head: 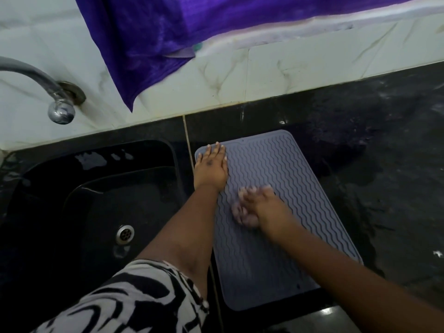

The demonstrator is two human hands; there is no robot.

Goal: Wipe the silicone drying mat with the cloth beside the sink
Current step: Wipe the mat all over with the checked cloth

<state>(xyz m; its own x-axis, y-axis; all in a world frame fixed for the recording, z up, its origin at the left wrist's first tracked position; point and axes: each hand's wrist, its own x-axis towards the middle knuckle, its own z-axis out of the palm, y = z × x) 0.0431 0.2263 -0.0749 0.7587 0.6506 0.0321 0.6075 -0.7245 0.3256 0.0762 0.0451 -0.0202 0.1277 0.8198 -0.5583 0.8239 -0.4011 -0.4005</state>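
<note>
The silicone drying mat (276, 207) lies on the desk (384, 140), long axis running away from the person. It is pinned flat-fingered by the left hand (211, 167); the blurred right hand (262, 207) is clamped on the pale cloth (240, 212) at mid-mat, unwiped length lying either way.

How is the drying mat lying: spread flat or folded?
Spread flat. The drying mat lies open on the black counter, its ridges showing end to end, with the left hand flat on its far corner.
</note>
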